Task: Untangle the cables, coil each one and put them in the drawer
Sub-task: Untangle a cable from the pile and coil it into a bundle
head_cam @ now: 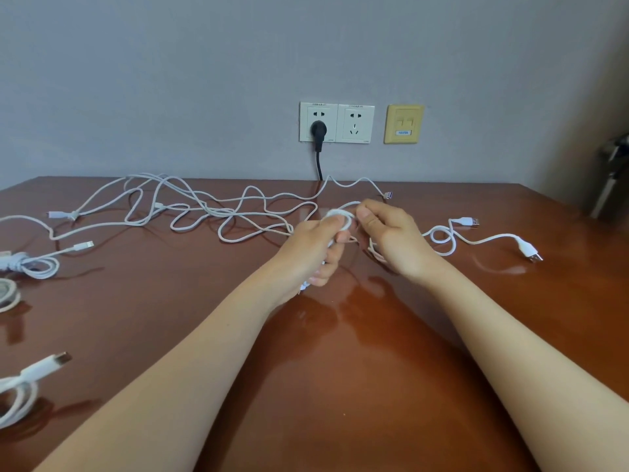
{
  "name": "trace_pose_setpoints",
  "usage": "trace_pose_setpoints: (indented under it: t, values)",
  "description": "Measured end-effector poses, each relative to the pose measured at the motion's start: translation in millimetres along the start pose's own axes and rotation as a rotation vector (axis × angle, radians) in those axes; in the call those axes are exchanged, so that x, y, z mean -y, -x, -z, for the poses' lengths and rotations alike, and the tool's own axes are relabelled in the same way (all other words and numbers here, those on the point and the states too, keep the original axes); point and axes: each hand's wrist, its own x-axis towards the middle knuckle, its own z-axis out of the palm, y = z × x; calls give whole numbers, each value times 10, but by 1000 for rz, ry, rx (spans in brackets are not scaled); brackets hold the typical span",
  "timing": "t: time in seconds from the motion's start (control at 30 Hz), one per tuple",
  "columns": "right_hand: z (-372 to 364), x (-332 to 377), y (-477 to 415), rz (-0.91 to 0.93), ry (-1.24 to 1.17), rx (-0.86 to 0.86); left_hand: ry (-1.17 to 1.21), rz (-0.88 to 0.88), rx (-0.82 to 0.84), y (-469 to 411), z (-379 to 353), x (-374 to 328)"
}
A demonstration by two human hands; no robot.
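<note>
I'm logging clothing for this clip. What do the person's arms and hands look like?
The left forearm and right forearm are bare to the frame's edge, no sleeves in view. Neither left hand nor right hand shows gloves, rings, watch or bracelet.

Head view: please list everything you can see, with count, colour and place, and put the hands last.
table: one, glossy reddish-brown, fills the lower frame
tangled cables: white, number unclear, spread over the far left and centre of the table
small coil: one, white, between the two hands
loose cable: white, two USB plugs, on the table right of the hands
bundled cables: three, white or pale, at the table's left edge
wall sockets: two, white, on the grey wall
black plug: one, in the left socket
yellow plate: one, right of the sockets
dark object: one, right edge, unclear
left hand: grips the small coil
right hand: pinches the small coil
</note>
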Motion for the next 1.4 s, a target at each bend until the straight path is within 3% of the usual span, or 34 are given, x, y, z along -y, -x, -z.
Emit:
trace_pose_setpoints:
  t: [0.13, 0.33, 0.5, 0.87, 1.0, 1.07, 1.13, 1.27, 1.4]
  values:
    - [-10, 20, -6, 1, 123, 34, 59, -37, -147, -26, 33, 15]
    - [81, 22, -22, 0, 187, -122, 214, -87, -280, -96, 183, -3]
    - [-74, 120, 25, 49, 232, -23, 193, -141, -311, -102, 177, 61]
    - [-226, 201, 121, 148, 358, 90, 79, -246, -264, -105, 101, 77]
    - [-218, 167, 124, 164, 431, 131, -161, -258, -318, -98, 101, 93]
    - [-202, 148, 118, 177, 450, 139, -169, -227, -350, -119, 121, 117]
    - [-202, 136, 111, 185, 427, 126, -21, -150, -328, -131, 133, 119]
    - [-198, 118, 105, 142, 378, 148, 547, -46, -138, -106, 149, 33]
    - [-207, 78, 96, 100, 368, 234, 843, -66, -195, -119, 228, -20]
